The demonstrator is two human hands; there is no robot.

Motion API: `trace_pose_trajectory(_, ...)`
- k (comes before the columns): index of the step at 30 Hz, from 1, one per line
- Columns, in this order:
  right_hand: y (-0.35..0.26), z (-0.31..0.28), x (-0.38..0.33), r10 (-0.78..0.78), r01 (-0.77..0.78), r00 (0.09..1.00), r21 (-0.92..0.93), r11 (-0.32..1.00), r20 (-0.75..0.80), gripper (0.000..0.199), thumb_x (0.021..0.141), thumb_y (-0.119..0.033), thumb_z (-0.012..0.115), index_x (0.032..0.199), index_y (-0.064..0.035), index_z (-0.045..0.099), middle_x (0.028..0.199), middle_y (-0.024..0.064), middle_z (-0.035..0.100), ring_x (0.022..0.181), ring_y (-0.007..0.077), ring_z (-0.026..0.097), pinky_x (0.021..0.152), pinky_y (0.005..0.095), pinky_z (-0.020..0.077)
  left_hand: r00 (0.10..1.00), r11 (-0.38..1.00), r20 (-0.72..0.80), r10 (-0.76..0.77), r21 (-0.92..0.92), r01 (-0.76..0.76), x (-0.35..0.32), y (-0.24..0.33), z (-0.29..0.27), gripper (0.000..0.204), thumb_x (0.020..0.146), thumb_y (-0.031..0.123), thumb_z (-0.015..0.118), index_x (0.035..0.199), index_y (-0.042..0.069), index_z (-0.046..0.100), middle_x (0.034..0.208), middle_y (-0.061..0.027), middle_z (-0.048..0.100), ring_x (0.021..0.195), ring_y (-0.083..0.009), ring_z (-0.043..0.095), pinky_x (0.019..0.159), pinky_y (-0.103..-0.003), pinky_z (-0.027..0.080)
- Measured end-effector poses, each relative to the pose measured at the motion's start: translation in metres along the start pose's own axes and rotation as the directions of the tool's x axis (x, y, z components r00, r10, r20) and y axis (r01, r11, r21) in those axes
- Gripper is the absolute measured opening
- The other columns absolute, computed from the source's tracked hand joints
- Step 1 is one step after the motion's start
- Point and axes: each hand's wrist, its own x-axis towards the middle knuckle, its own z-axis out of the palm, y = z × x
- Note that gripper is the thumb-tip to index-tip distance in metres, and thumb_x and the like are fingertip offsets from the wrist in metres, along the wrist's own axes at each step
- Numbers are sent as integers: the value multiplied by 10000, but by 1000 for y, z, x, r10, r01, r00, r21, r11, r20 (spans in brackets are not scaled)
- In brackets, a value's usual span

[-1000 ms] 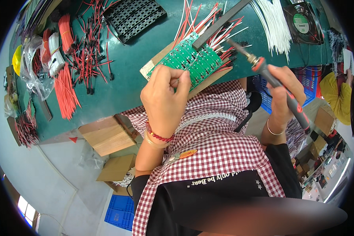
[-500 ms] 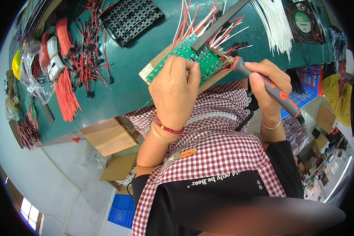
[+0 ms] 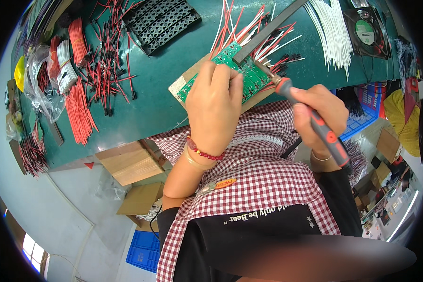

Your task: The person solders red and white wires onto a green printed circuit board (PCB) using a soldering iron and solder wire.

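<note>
My right hand [image 3: 320, 113] grips a soldering iron [image 3: 320, 124] with a grey and red handle. Its metal tip reaches down to the green circuit board [image 3: 254, 77], near the end of a dark flat bar [image 3: 270, 33] lying across the board. Over the left part of the board, the fingers of my left hand [image 3: 215, 101] are pinched together. What they hold is hidden, though a thin strand shows beside the hand. The board rests on a tan wooden piece [image 3: 177, 87], and red and white wires [image 3: 239, 30] fan out behind it.
Red wires with black connectors [image 3: 110, 66] lie on the green table [image 3: 150, 94] at left, beside bundled red wires [image 3: 80, 113]. A black grid tray [image 3: 162, 23] stands at the back. White wires [image 3: 331, 37] and a fan [image 3: 365, 33] are at right; a blue crate [image 3: 366, 105] sits lower.
The soldering iron's handle has swung to a steeper angle, its rear end lower and nearer me, with my right hand turning along. My left hand stays pinched above the board.
</note>
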Motion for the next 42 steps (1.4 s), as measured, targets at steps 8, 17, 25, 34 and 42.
trace_pose_trajectory(8, 14, -17, -2, 97, -96, 995, 121, 988, -5, 203, 723, 13, 652, 922, 24, 693, 617, 82, 569, 502, 163, 514, 466, 265, 377, 1000, 999, -18, -23, -48, 22, -8, 8, -9, 112, 788, -18, 721, 816, 8, 615, 788, -73, 550, 629, -172, 581, 537, -290, 445)
trace_pose_trajectory(17, 18, -7, 6, 93, -94, 996, 100, 991, 11, 180, 718, 18, 660, 897, 20, 685, 671, 104, 624, 509, 172, 520, 466, 275, 385, 999, 1000, -39, 1, -19, -2, -2, 3, 1, 105, 775, -20, 721, 802, 13, 624, 768, -72, 570, 629, -169, 589, 555, -282, 466)
trace_pose_trajectory(25, 10, -8, 17, 54, -60, 995, 69, 996, 78, 204, 696, 26, 660, 897, 19, 690, 649, 100, 609, 487, 174, 506, 449, 271, 375, 1000, 1000, -21, -6, -13, 6, -1, 1, 3, 126, 776, 34, 710, 805, 57, 589, 801, -77, 562, 638, -262, 601, 548, -363, 480)
trace_pose_trajectory(34, 16, -23, 15, 114, -112, 993, 110, 988, -20, 162, 753, -64, 651, 879, 29, 693, 649, 81, 602, 516, 133, 489, 480, 255, 352, 1000, 999, -18, -2, -51, 1, -5, 6, -2, 139, 767, 32, 722, 800, 58, 590, 791, -74, 558, 634, -256, 599, 541, -359, 474)
trace_pose_trajectory(42, 32, -21, 10, 151, -156, 988, 229, 961, 41, 152, 751, -42, 651, 879, 34, 679, 706, 81, 630, 555, 102, 481, 492, 237, 341, 1000, 999, -16, -21, -35, 21, -5, 7, 1, 97, 773, -18, 720, 789, 12, 629, 754, -66, 584, 620, -159, 612, 550, -277, 477)
